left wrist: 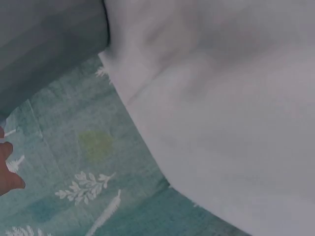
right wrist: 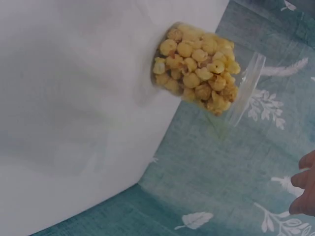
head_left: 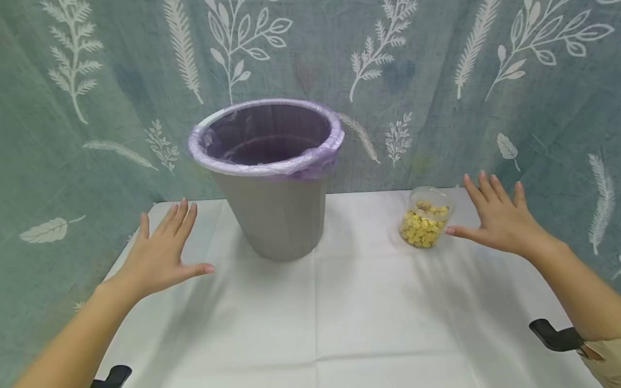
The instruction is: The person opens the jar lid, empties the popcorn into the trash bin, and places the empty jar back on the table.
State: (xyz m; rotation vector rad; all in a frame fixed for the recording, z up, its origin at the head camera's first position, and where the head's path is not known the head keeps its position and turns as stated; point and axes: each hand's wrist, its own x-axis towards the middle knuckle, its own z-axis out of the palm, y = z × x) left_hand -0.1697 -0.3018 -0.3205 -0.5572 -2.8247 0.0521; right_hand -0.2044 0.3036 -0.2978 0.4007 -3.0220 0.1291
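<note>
Bare forearms (head_left: 68,345) come in from both lower corners, a tan sleeve (head_left: 601,357) on the right one. Right hand (head_left: 504,221) and left hand (head_left: 160,253) are both spread, fingers straight, thumbs pointing inward, holding nothing. Just left of the right thumb, apart from it in the right wrist view, stands a clear jar (head_left: 425,218), its long axis upright; the right hand is much the nearer. Smooth and see-through, it holds knobbly yellow popcorn (head_left: 421,231) that stops short of the rim; whether a lid is on, I cannot tell. Between the hands, closer to the left, a matte grey bin (head_left: 281,221) tapers downward, its mouth lined with crinkled, filmy purple plastic (head_left: 315,164). Both stand on the counter's creased white cloth (head_left: 271,328), before a blue-green curtain (head_left: 310,54) with pale leaf prints.
</note>
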